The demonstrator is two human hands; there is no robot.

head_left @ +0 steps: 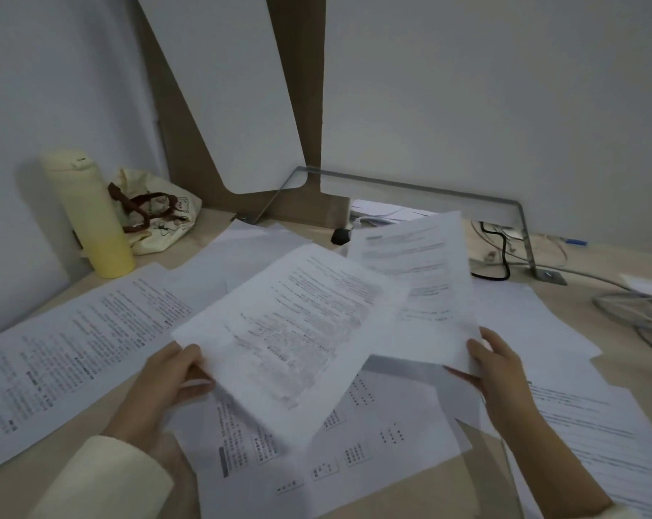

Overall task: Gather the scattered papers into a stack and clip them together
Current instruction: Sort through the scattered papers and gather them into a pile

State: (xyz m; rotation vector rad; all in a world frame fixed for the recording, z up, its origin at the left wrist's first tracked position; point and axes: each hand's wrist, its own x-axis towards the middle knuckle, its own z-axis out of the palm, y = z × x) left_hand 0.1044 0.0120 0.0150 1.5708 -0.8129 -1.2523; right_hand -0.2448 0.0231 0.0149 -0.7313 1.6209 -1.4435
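Gathering has only begun, I judge. At the left of the frame a large printed sheet (66,350) lies flat on the desk (571,294). In the centre the left hand (174,372) pinches a lifted sheet (294,331), and at the right the right hand (493,365) pinches a second sheet (418,279). Other white, densely printed papers (354,443) lie overlapping below, not clipped.

Held sheet (290,331) blurred — black object (340,236) half-hidden.
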